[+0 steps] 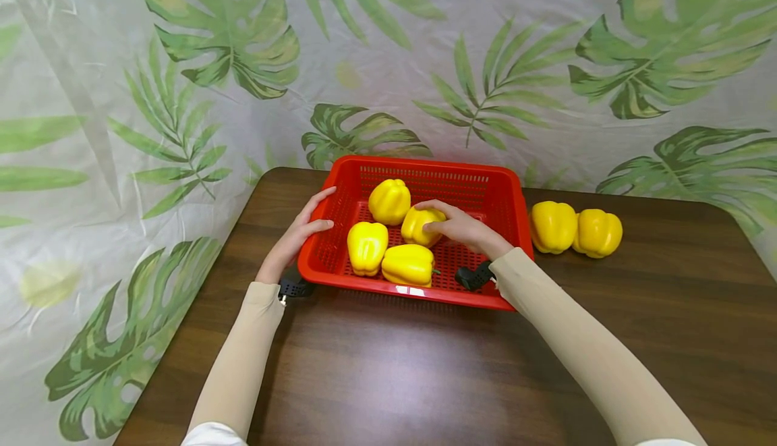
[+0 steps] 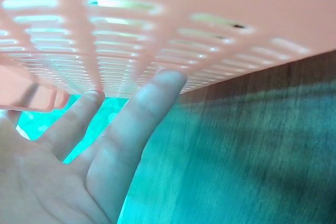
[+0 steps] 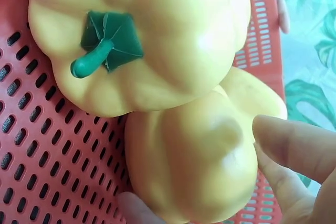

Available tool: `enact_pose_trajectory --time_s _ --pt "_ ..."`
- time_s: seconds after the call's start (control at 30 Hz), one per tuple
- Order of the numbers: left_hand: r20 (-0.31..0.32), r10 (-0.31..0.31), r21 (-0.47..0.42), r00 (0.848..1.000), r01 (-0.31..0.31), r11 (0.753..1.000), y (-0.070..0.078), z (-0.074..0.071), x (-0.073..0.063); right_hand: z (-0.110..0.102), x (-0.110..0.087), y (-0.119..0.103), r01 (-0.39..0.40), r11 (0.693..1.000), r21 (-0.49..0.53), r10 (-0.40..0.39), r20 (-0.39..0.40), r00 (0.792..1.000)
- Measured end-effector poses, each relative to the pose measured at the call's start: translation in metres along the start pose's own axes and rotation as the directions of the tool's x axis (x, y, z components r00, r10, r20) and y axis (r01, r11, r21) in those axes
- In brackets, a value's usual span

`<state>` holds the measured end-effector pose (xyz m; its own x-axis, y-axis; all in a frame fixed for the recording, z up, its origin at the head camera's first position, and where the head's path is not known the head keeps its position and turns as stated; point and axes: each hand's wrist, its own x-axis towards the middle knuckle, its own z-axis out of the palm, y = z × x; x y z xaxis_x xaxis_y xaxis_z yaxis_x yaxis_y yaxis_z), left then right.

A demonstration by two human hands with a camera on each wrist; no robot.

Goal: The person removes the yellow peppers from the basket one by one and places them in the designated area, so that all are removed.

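Several yellow bell peppers lie in a red slotted plastic basket on the table. My right hand reaches over the basket and holds one yellow bell pepper on the right of the group, its thumb and fingers on opposite sides. In the right wrist view, a bell pepper with a green stem sits close beside the held one. Along the basket's left side, my left hand rests with extended fingers. Those fingers touch the slotted outer wall in the left wrist view.
Two more yellow bell peppers stand side by side on the brown wooden table, just right of the basket. A leaf-patterned curtain hangs behind the table and along its left side.
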<state>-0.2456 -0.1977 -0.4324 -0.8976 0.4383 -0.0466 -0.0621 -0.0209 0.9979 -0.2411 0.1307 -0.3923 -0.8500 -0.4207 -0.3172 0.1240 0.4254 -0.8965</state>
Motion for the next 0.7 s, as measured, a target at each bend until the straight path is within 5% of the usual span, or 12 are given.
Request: enact_pose_trajectory --time_s 0.17,0.37,0.7 --pt "0.0 -0.002 0.003 1.0 0.002 1.0 -0.0006 -0.0002 0.0005 0.0001 0.0011 0.0013 -0.02 0.999 0.042 0.019 0.01 1.0" --pt "0.0 -0.003 0.004 1.0 0.003 1.0 -0.0003 0.0003 -0.0005 -0.0017 0.002 0.0032 0.016 1.0 -0.013 -0.017 -0.068 0.998" --pt "-0.005 -0.003 0.005 1.0 0.003 1.0 -0.0006 -0.0009 0.0005 -0.0013 0.007 0.0047 -0.034 0.998 -0.047 0.029 -0.105 0.994"
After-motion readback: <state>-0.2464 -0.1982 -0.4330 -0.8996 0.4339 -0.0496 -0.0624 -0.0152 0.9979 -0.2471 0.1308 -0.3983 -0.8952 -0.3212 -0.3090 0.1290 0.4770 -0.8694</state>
